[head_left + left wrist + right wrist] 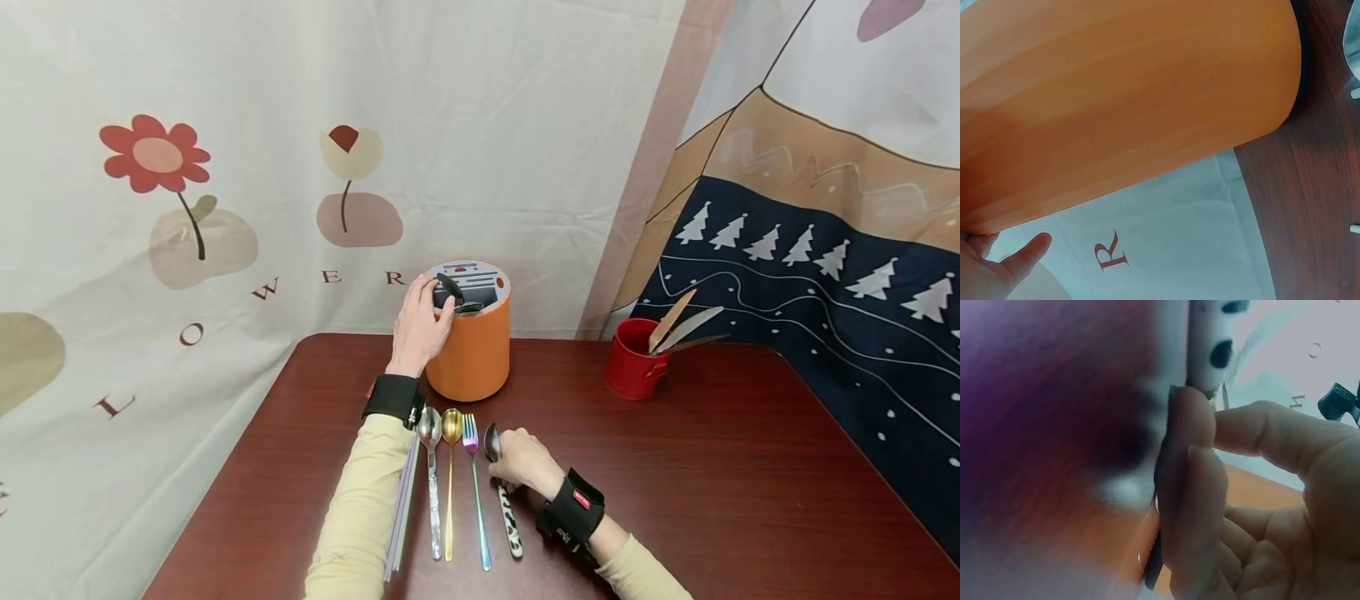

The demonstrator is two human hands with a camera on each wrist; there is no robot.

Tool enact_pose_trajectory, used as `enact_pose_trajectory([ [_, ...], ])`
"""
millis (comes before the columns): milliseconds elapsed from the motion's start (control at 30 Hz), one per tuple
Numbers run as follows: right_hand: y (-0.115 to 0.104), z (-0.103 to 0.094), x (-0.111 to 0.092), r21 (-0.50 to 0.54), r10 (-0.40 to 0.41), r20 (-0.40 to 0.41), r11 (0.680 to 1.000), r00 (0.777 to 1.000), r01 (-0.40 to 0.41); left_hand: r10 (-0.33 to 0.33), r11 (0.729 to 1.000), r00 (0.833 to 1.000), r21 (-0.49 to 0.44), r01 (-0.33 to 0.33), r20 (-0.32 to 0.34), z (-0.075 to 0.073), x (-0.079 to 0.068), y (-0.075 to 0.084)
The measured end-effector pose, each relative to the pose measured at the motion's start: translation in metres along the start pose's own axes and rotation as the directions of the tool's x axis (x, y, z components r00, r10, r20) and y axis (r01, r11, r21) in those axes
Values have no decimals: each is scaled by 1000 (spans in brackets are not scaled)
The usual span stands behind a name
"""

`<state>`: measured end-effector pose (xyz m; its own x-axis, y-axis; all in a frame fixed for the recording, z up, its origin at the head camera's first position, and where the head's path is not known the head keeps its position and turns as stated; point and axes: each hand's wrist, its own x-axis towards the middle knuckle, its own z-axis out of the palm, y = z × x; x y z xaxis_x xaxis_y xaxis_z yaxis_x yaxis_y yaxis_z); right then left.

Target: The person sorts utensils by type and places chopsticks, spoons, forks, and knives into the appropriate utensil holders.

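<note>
My left hand [420, 329] is at the mouth of an orange cylindrical cutlery holder [471, 354], thumb and fingertips around a black spoon [450, 287] at its opening. In the left wrist view, two fingers show beside the holder wall [1122, 112]; the fingertips at the opening are hidden. On the table, my right hand [527, 460] pinches a spoon with a black-and-white spotted handle [511, 521], its dark metal bowl pointing toward the holder. To its left lie a rainbow fork [477, 492], a gold spoon [450, 492] and a silver spoon [433, 492].
Long pale sticks [402, 508] lie beside my left forearm. A red bucket [632, 367] holding several flat wooden and metal utensils [686, 329] stands at the back right. Behind the brown table [675, 500] hangs a printed cloth [510, 150].
</note>
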<state>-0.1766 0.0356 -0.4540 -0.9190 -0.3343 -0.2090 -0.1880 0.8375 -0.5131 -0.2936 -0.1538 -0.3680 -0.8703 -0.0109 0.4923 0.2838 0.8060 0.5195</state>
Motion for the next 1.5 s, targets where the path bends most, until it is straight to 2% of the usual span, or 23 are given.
enact_pose_trajectory([
  [267, 2, -6, -3, 91, -55, -40, 994, 998, 59, 11, 1000, 1000, 1, -11, -11, 0, 0, -1],
  [467, 1, -11, -3, 114, -42, -67, 992, 997, 49, 10, 1000, 1000, -4, -10, -11, -1, -1, 0],
  [567, 1, -15, -2, 127, -47, -108, 990, 993, 61, 8, 1000, 1000, -4, -8, -9, -1, -1, 0],
  [767, 4, -27, 2, 190, -104, -246, 970, 964, 153, 8, 1000, 1000, -2, -8, -14, -2, -2, 1],
  [933, 4, -42, 5, 305, -96, -359, 928, 928, 215, 10, 1000, 1000, -5, -10, -21, -2, -2, 2],
  [1033, 2, -53, 6, 359, -89, -439, 895, 894, 265, 14, 1000, 1000, -4, -14, -24, -2, -2, 2],
  [1133, -1, -64, 8, 358, -102, -532, 873, 841, 332, 16, 1000, 1000, -3, -16, -26, -1, -1, 1],
  [1333, -6, -88, 12, 315, -114, -693, 841, 712, 441, 14, 1000, 1000, -4, -14, -24, 0, 0, -1],
  [1500, -13, -107, 16, 232, -143, -794, 827, 591, 512, 15, 1000, 1000, 0, -15, -22, 0, 0, -1],
])
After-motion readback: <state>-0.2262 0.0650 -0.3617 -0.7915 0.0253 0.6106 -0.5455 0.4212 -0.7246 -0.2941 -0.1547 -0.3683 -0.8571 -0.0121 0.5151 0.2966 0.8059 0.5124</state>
